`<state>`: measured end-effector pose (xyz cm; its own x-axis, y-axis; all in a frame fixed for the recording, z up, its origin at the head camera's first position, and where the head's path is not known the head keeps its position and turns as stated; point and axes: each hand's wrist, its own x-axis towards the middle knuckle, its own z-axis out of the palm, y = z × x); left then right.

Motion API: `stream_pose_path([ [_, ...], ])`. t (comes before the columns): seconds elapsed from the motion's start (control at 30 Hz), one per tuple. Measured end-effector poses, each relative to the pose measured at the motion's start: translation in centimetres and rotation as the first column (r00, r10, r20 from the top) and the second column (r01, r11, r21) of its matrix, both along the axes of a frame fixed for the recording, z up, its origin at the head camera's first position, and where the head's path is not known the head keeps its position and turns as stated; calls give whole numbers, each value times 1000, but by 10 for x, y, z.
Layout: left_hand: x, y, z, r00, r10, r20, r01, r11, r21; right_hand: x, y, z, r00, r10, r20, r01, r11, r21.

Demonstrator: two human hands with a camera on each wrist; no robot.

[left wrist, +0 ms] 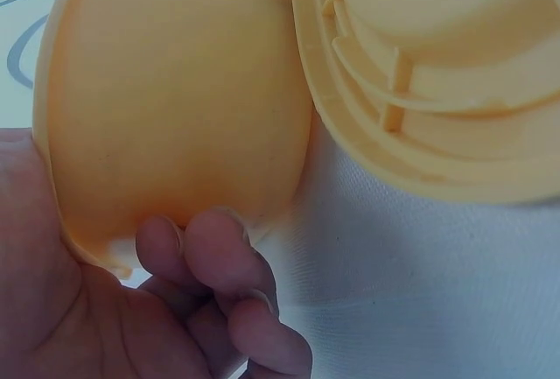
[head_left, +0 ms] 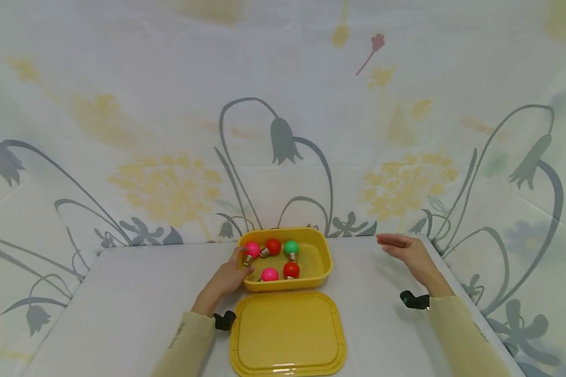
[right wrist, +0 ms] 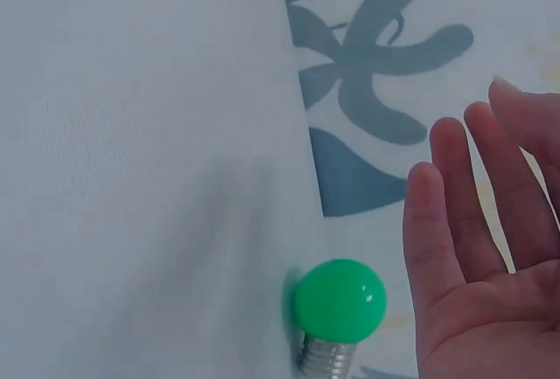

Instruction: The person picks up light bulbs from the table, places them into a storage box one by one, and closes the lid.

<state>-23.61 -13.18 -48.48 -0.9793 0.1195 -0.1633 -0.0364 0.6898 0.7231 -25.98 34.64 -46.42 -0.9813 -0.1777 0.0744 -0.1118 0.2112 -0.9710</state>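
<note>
A yellow plastic box [head_left: 314,260] stands at the middle of the table, holding several round light bulbs: pink [head_left: 270,274], red [head_left: 273,246] and green [head_left: 291,247]. My left hand [head_left: 228,275] grips the box's left end, its thumb over the rim; the left wrist view shows curled fingers [left wrist: 223,252] against the yellow plastic. Off to the right, my right hand [head_left: 412,256] is held above the table with fingers extended and nothing in them. Close by it in the right wrist view is another green bulb [right wrist: 339,300] with a silver screw base, not visible in the head view.
A yellow lid [head_left: 287,332] lies flat in front of the box, near its front wall. White cloth [head_left: 137,298] covers the table. Behind and at both sides hangs a flower-printed curtain [head_left: 283,63].
</note>
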Motion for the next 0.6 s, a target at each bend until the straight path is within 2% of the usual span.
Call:
stream_pose_path([
  [0.17,0,1,-1,1000,4,3,-4,1000,6,3,15,3,998,-61,3,61,998,6],
  [0.27,0,0,-2,1000,5,4,-5,1000,9,3,22,2,993,-116,9,115,992,50],
  [0.47,-1,0,-2,1000,-5,-1,5,1000,22,1,29,-5,972,-235,23,223,945,238],
  [0.6,-1,-1,-3,1000,-3,-1,3,1000,29,-4,34,-14,964,-263,44,240,928,285],
])
